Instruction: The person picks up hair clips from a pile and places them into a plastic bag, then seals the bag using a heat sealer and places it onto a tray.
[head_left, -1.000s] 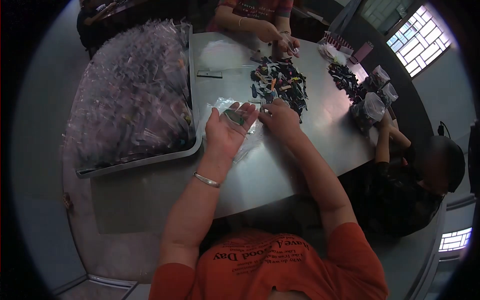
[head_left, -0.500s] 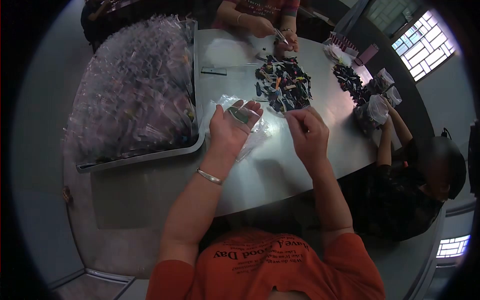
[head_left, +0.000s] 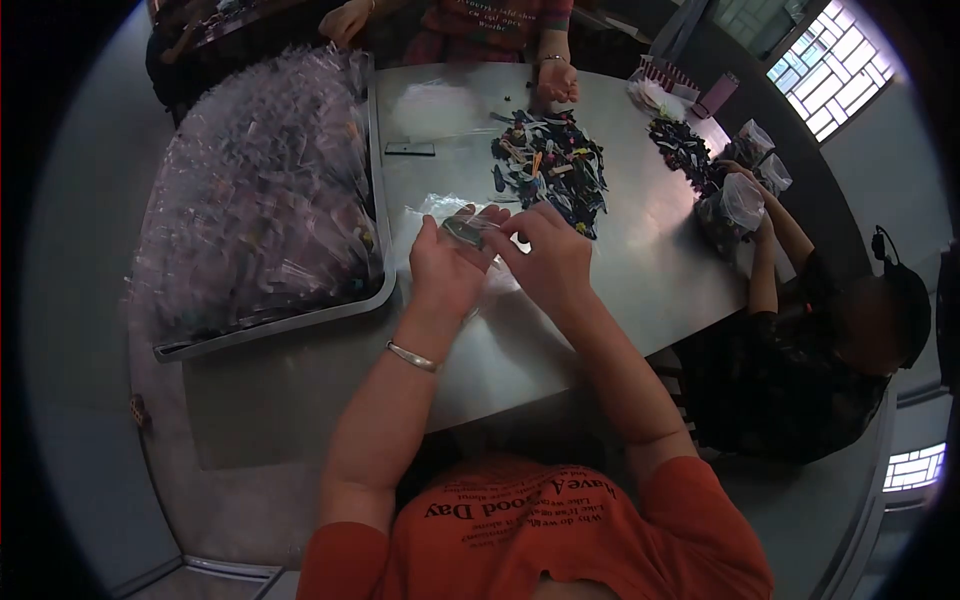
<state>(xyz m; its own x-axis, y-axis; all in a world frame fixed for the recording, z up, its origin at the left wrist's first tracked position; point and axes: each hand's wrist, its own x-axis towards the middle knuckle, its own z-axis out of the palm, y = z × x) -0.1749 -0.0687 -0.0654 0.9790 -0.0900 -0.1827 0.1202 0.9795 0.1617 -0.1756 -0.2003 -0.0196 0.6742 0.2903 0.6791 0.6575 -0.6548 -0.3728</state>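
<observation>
My left hand (head_left: 448, 262) is turned palm up, with a small clear plastic bag (head_left: 488, 224) lying across its palm and fingers. A dark green flat piece (head_left: 462, 232) shows inside that bag. My right hand (head_left: 550, 255) is closed in a pinch at the right side of the bag, its fingertips meeting the plastic; whatever is between them is hidden. Under my hands lie more clear plastic bags (head_left: 440, 204) on the metal table (head_left: 490, 375). Just beyond my right hand is a pile of small dark, white and coloured pieces (head_left: 552, 170).
A grey tray (head_left: 385, 285) heaped with filled clear bags (head_left: 260, 190) stands on the left. Past it lie a phone (head_left: 410, 149) and a stack of clear bags (head_left: 435, 108). A co-worker's hand (head_left: 557, 82) is across the table; another person (head_left: 800, 370) on the right handles a filled bag (head_left: 730, 212).
My right hand has moved left from the pile's near edge to the bag on my left hand. The co-worker opposite has drawn their hands apart, one now over by the tray.
</observation>
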